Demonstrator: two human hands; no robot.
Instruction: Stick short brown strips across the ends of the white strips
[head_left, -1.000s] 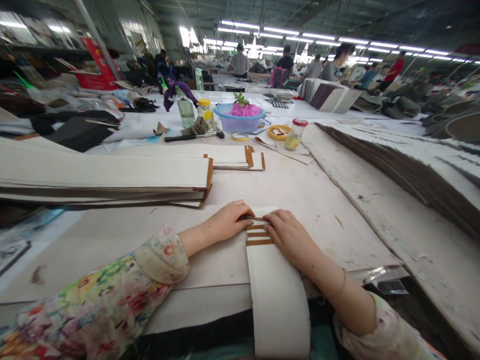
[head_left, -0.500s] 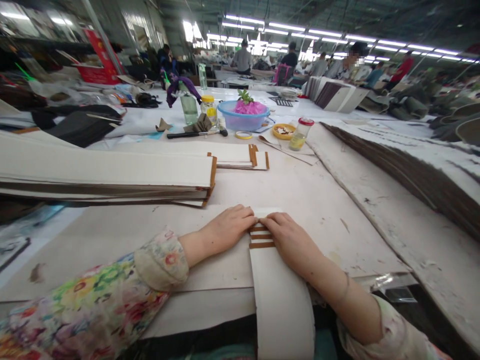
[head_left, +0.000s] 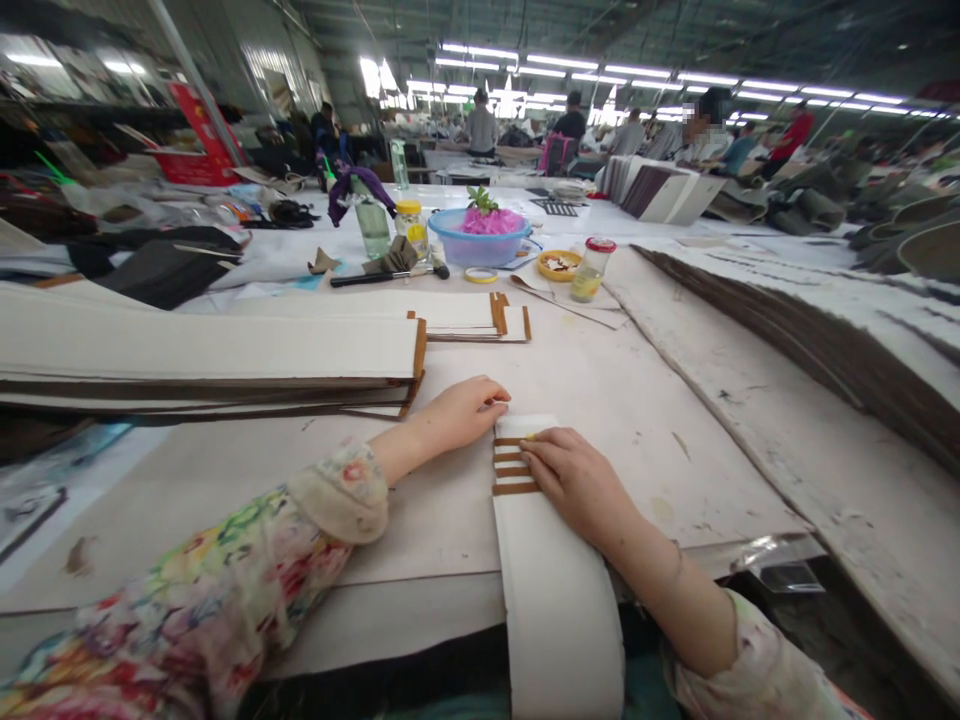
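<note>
A fanned stack of white strips [head_left: 559, 590] with brown end bands lies before me, its near part curving down over the table edge. My right hand [head_left: 574, 480] rests over the stack's right edge, fingers bent and pressed together on the banded ends. A small yellowish bit shows at its fingertips, too small to name. My left hand [head_left: 474, 408] is just off the stack's far left corner, thumb and fingers drawn together. What its fingers hold, if anything, cannot be made out.
Long white strips with brown ends [head_left: 360, 345] are piled at left. Farther back are a brush [head_left: 382, 277], a blue basin [head_left: 480, 240], a yellow dish [head_left: 559, 264] and a red-lidded jar [head_left: 592, 270]. A thick layered pile [head_left: 825, 350] lies at right. Several people work in the background.
My left hand has left the banded ends and moved slightly up and left. My right hand stays on the stack, and more of the brown bands show. The whole view has shifted a little.
</note>
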